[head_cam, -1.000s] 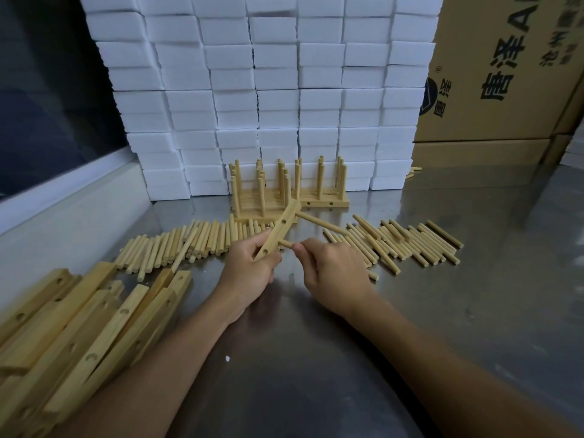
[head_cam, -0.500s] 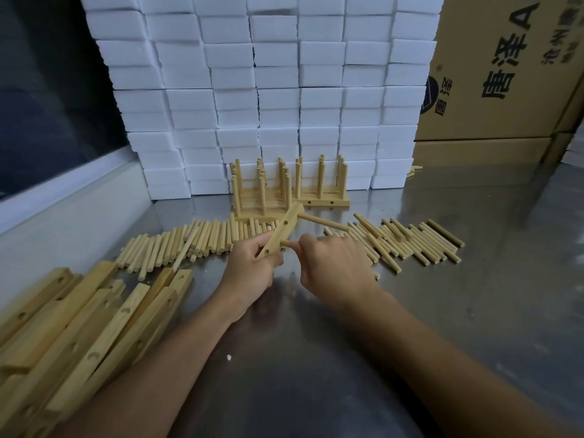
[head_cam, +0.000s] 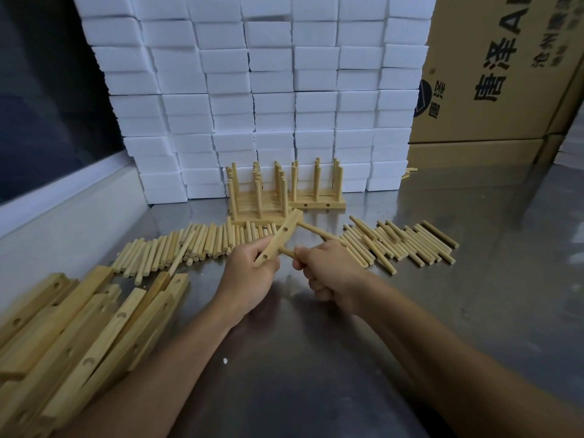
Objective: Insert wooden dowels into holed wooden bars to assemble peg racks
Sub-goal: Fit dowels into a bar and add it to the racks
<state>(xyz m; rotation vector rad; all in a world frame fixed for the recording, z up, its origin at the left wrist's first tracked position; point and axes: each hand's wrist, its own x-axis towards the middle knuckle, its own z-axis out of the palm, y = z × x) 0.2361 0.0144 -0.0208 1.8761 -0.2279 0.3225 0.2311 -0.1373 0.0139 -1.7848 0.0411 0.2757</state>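
Your left hand point(head_cam: 249, 273) grips the holed bar point(head_cam: 278, 238) above the surface, its long axis running from 7 to 1 o'clock. Your right hand point(head_cam: 328, 273) pinches a dowel point(head_cam: 288, 252) lying crosswise, its tip at 9 o'clock from your fingers point(head_cam: 300, 260), touching the bar's right face. One dowel point(head_cam: 316, 231) already sits in the upper hole.

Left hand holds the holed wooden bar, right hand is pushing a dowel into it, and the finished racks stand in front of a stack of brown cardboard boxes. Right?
Not quite. In the head view the finished light wooden peg racks stand before stacked white foam blocks; the brown cardboard box sits farther right. The rest holds.
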